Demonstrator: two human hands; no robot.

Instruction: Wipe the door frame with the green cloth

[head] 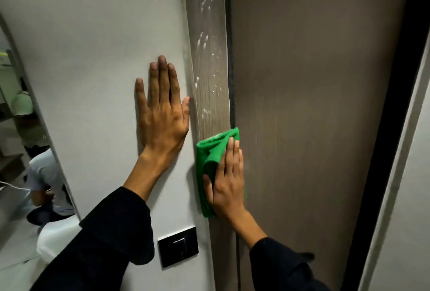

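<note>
The door frame (210, 62) is a grey-brown wood-grain strip running up the middle of the view, speckled with white foam drops above the cloth. My right hand (226, 181) presses the folded green cloth (209, 151) flat against the frame at mid height, fingers spread over it. My left hand (162, 111) lies flat and open on the white wall just left of the frame, holding nothing.
The brown door (314, 104) stands shut right of the frame, with a dark edge strip (384, 139) further right. A black wall switch (178, 245) sits below my left arm. At far left, another person (44, 181) crouches past the wall's edge.
</note>
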